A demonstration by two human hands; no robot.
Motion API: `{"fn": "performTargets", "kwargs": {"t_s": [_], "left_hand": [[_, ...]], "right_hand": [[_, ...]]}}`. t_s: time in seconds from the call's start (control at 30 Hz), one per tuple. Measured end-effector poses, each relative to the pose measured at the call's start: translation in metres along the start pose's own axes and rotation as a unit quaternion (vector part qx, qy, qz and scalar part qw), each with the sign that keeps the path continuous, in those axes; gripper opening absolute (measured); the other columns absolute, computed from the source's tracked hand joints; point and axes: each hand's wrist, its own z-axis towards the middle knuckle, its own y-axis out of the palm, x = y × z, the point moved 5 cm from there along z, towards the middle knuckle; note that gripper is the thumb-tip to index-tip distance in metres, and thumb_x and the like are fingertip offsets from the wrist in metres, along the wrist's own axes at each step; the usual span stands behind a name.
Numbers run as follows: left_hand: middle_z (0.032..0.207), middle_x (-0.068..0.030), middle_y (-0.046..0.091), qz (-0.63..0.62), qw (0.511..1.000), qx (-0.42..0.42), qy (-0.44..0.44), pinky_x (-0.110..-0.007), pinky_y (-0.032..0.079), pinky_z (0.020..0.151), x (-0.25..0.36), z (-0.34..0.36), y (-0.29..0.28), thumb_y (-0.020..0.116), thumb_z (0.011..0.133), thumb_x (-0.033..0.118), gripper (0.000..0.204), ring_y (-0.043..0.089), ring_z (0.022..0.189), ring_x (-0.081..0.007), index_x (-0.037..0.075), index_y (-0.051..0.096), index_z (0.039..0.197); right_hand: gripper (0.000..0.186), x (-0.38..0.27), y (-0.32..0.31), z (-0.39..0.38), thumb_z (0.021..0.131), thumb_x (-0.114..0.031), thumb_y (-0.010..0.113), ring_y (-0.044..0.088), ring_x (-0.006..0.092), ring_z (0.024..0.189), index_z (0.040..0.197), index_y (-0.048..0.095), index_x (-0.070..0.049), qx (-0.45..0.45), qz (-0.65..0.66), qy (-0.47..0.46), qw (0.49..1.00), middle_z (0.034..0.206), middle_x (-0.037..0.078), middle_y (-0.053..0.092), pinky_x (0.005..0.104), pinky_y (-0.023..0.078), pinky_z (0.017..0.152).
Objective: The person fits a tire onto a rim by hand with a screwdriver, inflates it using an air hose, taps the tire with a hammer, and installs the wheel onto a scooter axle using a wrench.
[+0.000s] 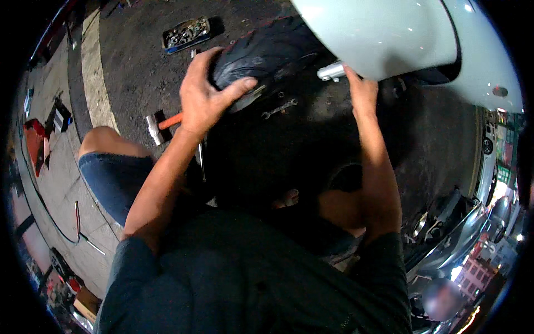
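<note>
My left hand (203,100) grips the black tyre (267,53), its thumb lying along the near side and its fingers over the left edge. The tyre's upper right part is hidden behind a glossy white body panel (389,33). My right hand (362,97) is closed at a silver metal part (332,71) that shows below this panel; some of its fingers are out of sight. On the dark ground between my hands lies a combination spanner (280,108). A hammer (154,129) with an orange handle lies beside my left forearm, which covers part of the handle.
A tray (187,35) of small metal parts stands beyond the tyre. A long metal tool (201,161) lies beside my left forearm. On the paving at left are a red piece (36,145) and a red-handled tool (78,222). Parked vehicles (445,239) line the right side.
</note>
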Motion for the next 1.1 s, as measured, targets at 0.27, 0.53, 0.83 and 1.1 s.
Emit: {"fn": "performTargets", "kwargs": {"t_s": [0.27,0.53,0.83,1.1], "left_hand": [[0.105,-0.0196,0.066,0.059,0.997,0.006,0.049,-0.038,0.049,0.089,0.018,0.052,0.019,0.080,0.065,0.055,0.080,0.065,0.099,-0.0298,-0.002,0.061,0.118],[0.104,-0.0185,0.065,0.135,0.985,0.003,0.107,-0.046,0.051,0.085,0.045,0.103,0.071,0.070,0.069,0.064,0.077,0.064,0.099,-0.0353,0.001,0.065,0.112],[0.101,-0.0150,0.065,-0.041,0.972,0.068,0.220,-0.044,0.049,0.087,0.058,0.122,0.075,0.066,0.080,0.035,0.037,0.061,0.099,-0.0325,0.005,0.069,0.101],[0.076,-0.0057,0.063,-0.238,0.970,-0.034,-0.043,-0.028,0.048,0.070,0.003,0.027,0.057,0.063,0.092,0.021,0.023,0.057,0.073,-0.0107,0.000,0.068,0.099]], "right_hand": [[0.057,0.013,0.005,0.003,0.086,-0.028,0.073,0.055,0.0203,0.108,0.131,0.051,0.000,0.001,0.102,0.024,0.995,0.123,0.012,0.057,0.0362,0.046,0.087],[0.061,0.001,0.008,0.003,0.085,-0.030,0.072,0.056,0.0222,0.111,0.133,0.049,0.000,0.005,0.080,0.063,0.995,0.124,0.012,0.057,0.0371,0.049,0.087],[0.058,-0.008,0.005,0.001,0.085,-0.028,0.072,0.056,0.0221,0.111,0.132,0.050,-0.002,0.008,0.062,0.127,0.990,0.125,0.010,0.057,0.0383,0.049,0.088],[0.059,-0.030,0.006,-0.012,0.086,-0.028,0.071,0.054,0.0229,0.114,0.134,0.049,-0.002,0.003,0.081,0.161,0.984,0.127,0.012,0.055,0.0401,0.048,0.090]]}}
